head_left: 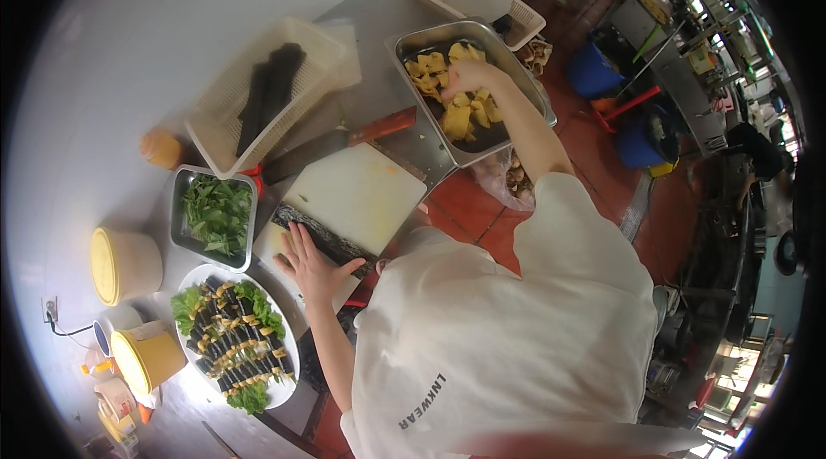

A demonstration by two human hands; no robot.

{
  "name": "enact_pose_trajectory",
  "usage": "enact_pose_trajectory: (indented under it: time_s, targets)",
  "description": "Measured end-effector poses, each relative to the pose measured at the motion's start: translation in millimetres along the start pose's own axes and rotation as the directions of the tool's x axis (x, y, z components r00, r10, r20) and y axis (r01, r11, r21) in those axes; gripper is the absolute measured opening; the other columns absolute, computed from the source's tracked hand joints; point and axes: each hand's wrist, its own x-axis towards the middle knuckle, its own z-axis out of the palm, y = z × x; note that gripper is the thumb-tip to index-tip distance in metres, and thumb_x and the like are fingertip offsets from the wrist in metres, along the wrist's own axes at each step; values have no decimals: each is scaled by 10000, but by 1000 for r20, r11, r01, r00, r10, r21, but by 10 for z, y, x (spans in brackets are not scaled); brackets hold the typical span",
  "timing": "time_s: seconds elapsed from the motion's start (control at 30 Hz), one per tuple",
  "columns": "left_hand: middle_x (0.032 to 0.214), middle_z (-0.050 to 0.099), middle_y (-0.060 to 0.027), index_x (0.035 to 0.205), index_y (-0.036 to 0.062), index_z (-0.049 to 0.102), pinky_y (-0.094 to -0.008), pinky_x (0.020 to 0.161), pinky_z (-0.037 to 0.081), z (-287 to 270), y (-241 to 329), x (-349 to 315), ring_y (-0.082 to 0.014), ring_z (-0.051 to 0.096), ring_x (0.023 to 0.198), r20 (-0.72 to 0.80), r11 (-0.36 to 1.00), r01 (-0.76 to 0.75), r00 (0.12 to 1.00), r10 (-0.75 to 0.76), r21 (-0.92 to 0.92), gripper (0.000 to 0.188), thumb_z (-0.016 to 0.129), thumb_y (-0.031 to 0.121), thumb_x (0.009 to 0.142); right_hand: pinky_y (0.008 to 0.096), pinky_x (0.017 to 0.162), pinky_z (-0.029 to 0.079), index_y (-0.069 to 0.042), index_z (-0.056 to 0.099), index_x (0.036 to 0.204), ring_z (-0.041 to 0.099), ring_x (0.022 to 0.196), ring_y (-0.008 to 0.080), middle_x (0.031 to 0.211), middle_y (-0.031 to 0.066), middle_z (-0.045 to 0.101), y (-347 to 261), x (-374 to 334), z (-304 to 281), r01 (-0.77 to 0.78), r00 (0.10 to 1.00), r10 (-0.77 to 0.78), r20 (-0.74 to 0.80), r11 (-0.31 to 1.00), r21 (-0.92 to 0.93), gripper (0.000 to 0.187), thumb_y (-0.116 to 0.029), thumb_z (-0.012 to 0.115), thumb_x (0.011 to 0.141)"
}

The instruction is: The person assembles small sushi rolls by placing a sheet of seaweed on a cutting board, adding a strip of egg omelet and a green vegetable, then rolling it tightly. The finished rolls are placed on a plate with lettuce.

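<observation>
My left hand point(311, 267) lies with spread fingers across a long, dark, seaweed-like roll point(335, 246), near the lower edge of the white cutting board point(370, 192). Inside the steel tray point(430, 30) at the upper middle, my right hand point(471, 77) reaches down among yellow, sheet-like pieces point(458, 122). Its fingers are bunched together, and whatever they pinch is hidden. A cleaver point(301, 158) with a reddish handle rests along the board's far side. Left of my left hand, an oval white plate point(292, 347) bears short black rolls with yellow bands, over green leaves.
Green leaves fill a small steel tray point(174, 231) left of the board. Behind it, a cream plastic basket point(219, 145) holds dark sheets. Tubs with yellow lids point(103, 265) stand along the wall. A plastic bag point(508, 182) sits below the large tray. Blue bins point(594, 67) stand on red floor tiles.
</observation>
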Motion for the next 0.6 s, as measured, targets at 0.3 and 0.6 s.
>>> enact_pose_trajectory:
  time_s: [0.3, 0.6]
  targets:
    - [1532, 240, -164, 1451, -36, 230, -611, 1108, 13, -17, 6, -9, -381, 143, 1426, -16, 1000, 0, 1000, 0, -15, 1385, 722, 774, 441, 348, 676, 459, -44, 627, 860, 602, 768, 270, 828, 116, 624, 65, -423, 652, -43, 926, -66, -372, 960, -277, 548, -478, 822, 588]
    - [1534, 234, -165, 1449, -30, 249, -592, 1120, 11, -31, 28, -9, -360, 151, 1431, -15, 998, 41, 999, -41, -54, 1373, 756, 733, 427, 248, 677, 488, -54, 589, 998, 593, 783, 91, 868, 25, 636, -332, -547, 316, 475, 847, -46, -530, 513, 715, 220, -115, 705, 821]
